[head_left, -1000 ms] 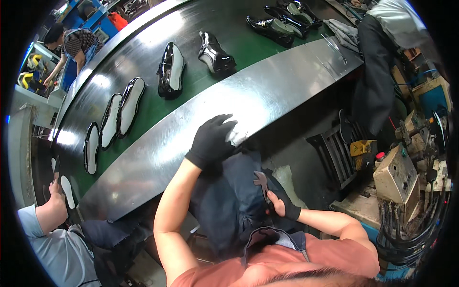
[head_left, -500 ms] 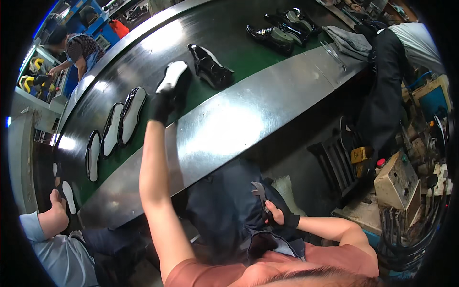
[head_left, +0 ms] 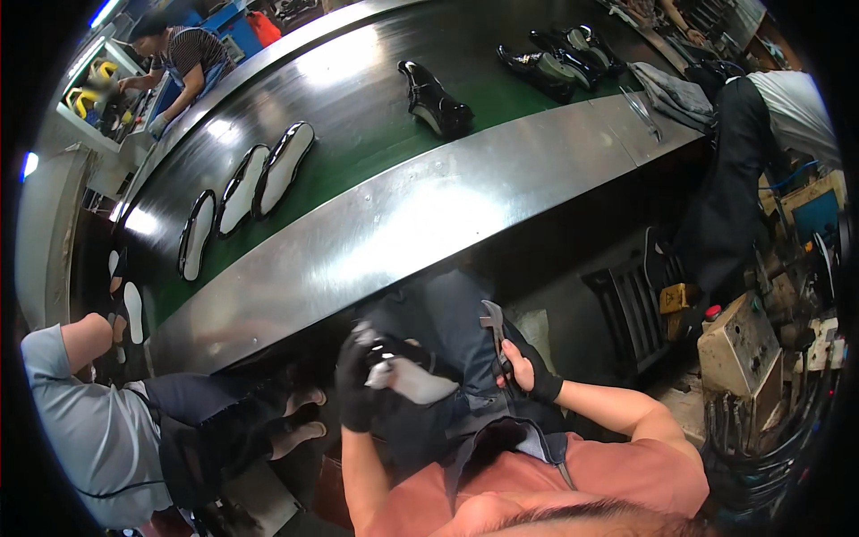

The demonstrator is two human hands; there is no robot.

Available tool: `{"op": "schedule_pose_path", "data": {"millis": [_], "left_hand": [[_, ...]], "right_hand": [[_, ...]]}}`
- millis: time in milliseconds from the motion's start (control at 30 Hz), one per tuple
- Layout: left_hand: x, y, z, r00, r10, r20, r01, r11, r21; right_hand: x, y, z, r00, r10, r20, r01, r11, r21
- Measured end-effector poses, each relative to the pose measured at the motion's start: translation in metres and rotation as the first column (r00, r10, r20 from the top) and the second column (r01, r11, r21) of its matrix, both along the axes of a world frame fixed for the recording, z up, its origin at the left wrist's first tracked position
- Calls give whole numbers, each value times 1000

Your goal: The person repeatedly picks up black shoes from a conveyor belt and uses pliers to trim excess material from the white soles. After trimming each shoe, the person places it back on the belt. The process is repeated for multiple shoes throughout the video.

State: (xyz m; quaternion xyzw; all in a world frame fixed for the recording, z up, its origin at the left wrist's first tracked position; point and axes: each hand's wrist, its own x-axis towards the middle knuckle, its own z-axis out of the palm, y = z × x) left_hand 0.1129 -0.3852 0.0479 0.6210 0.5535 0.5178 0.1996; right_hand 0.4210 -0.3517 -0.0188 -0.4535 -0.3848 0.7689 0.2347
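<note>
In my left hand [head_left: 356,389], gloved in black, is a glossy black shoe [head_left: 413,379], its pale sole turned up. The shoe is over my lap, and blur hides part of its upper. My right hand [head_left: 526,369], in a black glove that leaves the fingertips bare, closes around the handle of lasting pincers [head_left: 493,322]. Their metal head points up, to the right of the shoe and apart from it.
Ahead runs a dark green conveyor [head_left: 358,125] with a broad metal edge [head_left: 429,210]. Black shoes [head_left: 284,170] lie sole-up on its left; another shoe [head_left: 434,103] and several more stand farther right. A co-worker [head_left: 98,421] sits at left; a control box [head_left: 738,336] is at right.
My left hand has taken the shoe off the conveyor and brought it back to my lap. The right hand still grips the pincers. The whole view has shifted a little.
</note>
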Motion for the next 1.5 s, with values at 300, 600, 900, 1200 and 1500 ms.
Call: {"op": "schedule_pose_path", "data": {"millis": [300,600,900,1200,1500], "left_hand": [[34,58,-16,986,-164,-43,156,977,-144],[51,62,-51,759,-70,647,276,935,-223],[44,53,-57,744,-111,659,232,968,-99],[40,46,-39,741,-84,667,194,977,-93],[50,47,-52,796,-38,604,122,988,-99]], "right_hand": [[0,-25,59,956,281,84,-286,956,61],[-54,5,45,911,348,-222,-358,934,-5],[-80,-19,6,946,123,301,-284,761,583],[-65,-14,17,925,371,77,-379,908,179],[-69,-1,53,874,406,267,-460,867,189]]}}
